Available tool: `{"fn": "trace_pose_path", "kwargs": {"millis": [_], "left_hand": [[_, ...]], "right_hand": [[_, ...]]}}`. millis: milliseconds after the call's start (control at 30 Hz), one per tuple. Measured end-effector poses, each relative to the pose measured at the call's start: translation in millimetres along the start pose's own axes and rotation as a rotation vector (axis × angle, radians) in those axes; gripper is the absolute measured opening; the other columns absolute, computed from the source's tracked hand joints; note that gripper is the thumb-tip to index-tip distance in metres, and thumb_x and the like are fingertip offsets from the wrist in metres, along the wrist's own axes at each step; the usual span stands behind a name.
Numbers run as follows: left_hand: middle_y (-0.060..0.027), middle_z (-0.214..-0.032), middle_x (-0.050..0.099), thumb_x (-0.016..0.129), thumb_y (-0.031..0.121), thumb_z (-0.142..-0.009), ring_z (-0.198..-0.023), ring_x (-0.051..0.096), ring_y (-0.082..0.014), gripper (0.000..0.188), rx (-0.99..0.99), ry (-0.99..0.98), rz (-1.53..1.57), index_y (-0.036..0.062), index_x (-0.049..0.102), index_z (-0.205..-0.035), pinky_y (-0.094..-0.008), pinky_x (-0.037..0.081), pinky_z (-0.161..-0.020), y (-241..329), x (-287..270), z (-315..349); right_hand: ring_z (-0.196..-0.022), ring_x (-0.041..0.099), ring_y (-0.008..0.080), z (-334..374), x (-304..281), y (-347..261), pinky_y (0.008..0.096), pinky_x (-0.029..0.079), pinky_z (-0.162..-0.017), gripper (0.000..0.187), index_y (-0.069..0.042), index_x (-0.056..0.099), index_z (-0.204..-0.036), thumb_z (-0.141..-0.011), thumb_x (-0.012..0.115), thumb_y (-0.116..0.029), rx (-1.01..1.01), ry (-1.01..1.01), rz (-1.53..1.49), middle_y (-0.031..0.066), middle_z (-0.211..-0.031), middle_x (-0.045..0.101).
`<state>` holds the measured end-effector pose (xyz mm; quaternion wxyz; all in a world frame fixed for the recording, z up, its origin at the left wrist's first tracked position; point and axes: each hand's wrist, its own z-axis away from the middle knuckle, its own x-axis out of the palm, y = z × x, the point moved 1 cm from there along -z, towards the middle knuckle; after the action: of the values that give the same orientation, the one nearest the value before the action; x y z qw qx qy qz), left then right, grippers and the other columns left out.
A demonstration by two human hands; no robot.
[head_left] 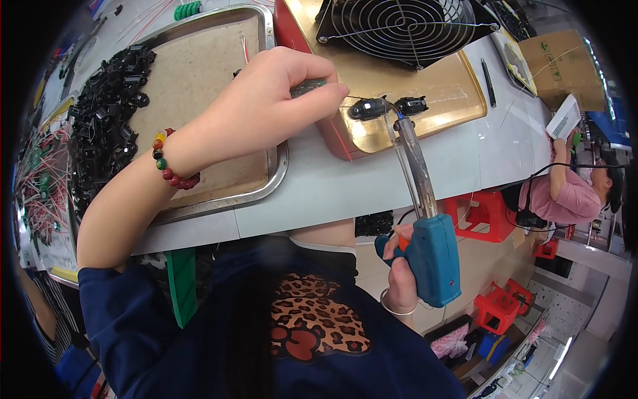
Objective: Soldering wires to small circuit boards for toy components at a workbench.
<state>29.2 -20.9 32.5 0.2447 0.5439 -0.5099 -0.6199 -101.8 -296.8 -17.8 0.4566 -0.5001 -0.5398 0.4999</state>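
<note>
My left hand [276, 100], with a beaded bracelet on its wrist, is closed in a pinch over the corner of a gold box [438, 80]. A small greenish-grey piece shows between its fingers, too covered to name. My right hand [400, 276] grips a teal soldering gun [435, 259] with an orange trigger, held upright. Its metal barrel reaches up to the box top, where the tip is beside a small black plastic housing [367, 109]. A second black housing [412, 105] lies just right of it.
At left, a metal tray [282, 166] holds a heap of black housings [109, 120]. Red and white wires [43, 176] lie farther left. A black fan [405, 23] with a wire guard stands behind the housings. A pen [488, 83] lies at right; a co-worker [565, 193] sits beyond red stools [482, 216].
</note>
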Motion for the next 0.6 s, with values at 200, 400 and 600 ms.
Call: {"fn": "trace_pose_path", "kwargs": {"millis": [200,400,600], "left_hand": [[0.0003,-0.066,0.054,0.052,0.019,-0.092,-0.064,0.046,-0.0042,0.028,0.0,0.0,-0.017,-0.0024,0.056,-0.075,-0.0215,0.038,-0.059,-1,0,2],[0.0003,-0.066,0.054,0.052,0.019,-0.092,-0.064,0.045,-0.0038,0.028,-0.016,-0.013,-0.012,-0.0028,0.056,-0.075,-0.0214,0.037,-0.058,1,-2,1],[0.0004,-0.065,0.054,0.052,0.019,-0.092,-0.063,0.045,-0.0035,0.028,-0.005,-0.033,0.005,-0.0028,0.056,-0.075,-0.0213,0.037,-0.057,1,1,0]], "right_hand": [[-0.088,0.056,0.0158,-5,21,-17,0.0221,0.047,-0.073,0.055,0.003,0.047,-0.121,-0.075,0.068,-0.018,0.069,0.05,-0.129,0.0114,-0.114,0.052],[-0.058,0.051,0.0162,-7,19,-16,0.0273,0.041,-0.054,0.051,0.008,0.047,-0.11,-0.072,0.061,-0.023,-0.028,0.085,-0.043,0.0202,-0.11,0.049],[-0.058,0.052,0.0169,-10,16,-19,0.0278,0.041,-0.052,0.051,0.009,0.043,-0.11,-0.073,0.058,-0.022,-0.081,0.108,-0.046,0.022,-0.11,0.047]]}}
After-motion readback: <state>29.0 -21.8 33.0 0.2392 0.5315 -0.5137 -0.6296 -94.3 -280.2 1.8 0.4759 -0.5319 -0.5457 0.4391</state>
